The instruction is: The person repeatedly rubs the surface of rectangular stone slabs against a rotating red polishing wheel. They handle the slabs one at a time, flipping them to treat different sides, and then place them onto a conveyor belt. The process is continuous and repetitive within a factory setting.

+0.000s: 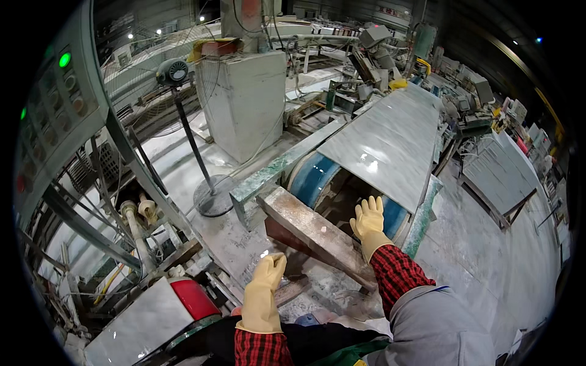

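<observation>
My right hand (369, 224), in a pale yellow rubber glove, is stretched out with its fingers spread and holds nothing. It is over the near end of a conveyor, just short of the edge of a wide, glossy grey-white stone slab (387, 137). Blue belts (314, 179) show beneath that slab. A worn, rust-stained beam (317, 232) crosses in front of the conveyor. Lower and to the left, my left hand (262, 293) wears a matching glove. Its fingers are bent and pressed together, with no object visible in them.
At the left stands a control panel (61, 97) with lit green lamps. A motor-like fan (173, 72) tops a pole on a round base. Another pale slab (137, 326) lies beside a red roller (194, 299). A tilted slab (497, 168) rests on a frame at the right.
</observation>
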The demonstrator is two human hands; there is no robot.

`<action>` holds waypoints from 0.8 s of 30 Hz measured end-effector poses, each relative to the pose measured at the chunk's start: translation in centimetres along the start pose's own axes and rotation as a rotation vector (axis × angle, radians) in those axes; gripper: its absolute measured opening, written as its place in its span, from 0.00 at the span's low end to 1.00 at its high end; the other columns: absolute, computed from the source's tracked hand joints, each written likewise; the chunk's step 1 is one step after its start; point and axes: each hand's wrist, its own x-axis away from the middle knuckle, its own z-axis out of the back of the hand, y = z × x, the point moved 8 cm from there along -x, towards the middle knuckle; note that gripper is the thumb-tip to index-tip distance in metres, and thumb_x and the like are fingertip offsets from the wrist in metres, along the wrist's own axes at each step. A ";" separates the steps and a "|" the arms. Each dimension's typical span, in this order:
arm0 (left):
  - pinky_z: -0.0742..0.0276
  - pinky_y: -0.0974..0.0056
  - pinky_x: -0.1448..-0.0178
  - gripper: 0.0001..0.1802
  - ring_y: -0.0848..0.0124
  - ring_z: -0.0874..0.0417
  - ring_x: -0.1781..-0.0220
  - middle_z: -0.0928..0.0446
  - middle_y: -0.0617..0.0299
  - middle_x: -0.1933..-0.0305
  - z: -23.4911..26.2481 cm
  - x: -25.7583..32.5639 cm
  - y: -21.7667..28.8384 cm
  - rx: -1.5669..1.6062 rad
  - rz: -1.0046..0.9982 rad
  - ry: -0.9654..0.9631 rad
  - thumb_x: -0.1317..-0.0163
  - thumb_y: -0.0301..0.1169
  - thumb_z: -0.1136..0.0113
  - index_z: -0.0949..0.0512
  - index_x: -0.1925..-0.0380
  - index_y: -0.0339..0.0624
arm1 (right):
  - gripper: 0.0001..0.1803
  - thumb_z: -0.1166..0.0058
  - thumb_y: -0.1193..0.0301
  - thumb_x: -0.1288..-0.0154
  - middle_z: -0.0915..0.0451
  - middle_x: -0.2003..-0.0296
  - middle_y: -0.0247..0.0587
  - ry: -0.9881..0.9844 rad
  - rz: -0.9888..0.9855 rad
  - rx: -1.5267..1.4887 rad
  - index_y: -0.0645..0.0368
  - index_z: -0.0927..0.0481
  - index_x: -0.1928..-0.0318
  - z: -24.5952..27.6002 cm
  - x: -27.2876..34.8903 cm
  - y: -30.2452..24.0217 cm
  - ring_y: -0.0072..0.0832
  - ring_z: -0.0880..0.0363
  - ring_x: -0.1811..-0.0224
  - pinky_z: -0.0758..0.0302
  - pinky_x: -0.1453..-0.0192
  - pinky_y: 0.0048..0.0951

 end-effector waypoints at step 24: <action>0.27 0.64 0.46 0.23 0.67 0.19 0.52 0.17 0.54 0.56 -2.4 -1.0 -0.7 -0.155 -0.021 -0.136 0.35 0.42 0.47 0.23 0.48 0.35 | 0.36 0.41 0.58 0.45 0.34 0.39 0.56 0.206 -0.296 -0.094 0.61 0.34 0.38 3.4 0.9 6.5 0.52 0.40 0.34 0.44 0.30 0.48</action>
